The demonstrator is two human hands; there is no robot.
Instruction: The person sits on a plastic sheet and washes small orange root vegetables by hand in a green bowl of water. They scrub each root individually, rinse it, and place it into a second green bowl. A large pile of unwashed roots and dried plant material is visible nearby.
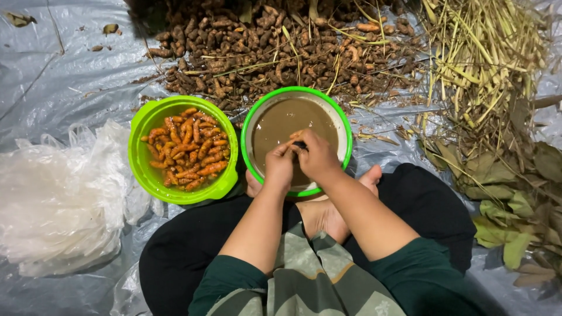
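My left hand (279, 165) and my right hand (317, 155) meet over a green-rimmed basin (348, 130) of muddy brown water (281, 120). Together they grip a small dark piece (300, 144), probably a root, just above the water. To the left stands a green bowl (140, 158) holding several clean orange roots (188, 149). A big pile of dirty brown roots (263, 47) lies on the sheet beyond both containers.
Grey plastic sheeting (58, 76) covers the ground. Crumpled clear plastic bags (58, 199) lie at the left. Dry stalks (486, 52) and wilted leaves (515, 181) are heaped at the right. My crossed legs and bare feet (328, 213) sit under the basin.
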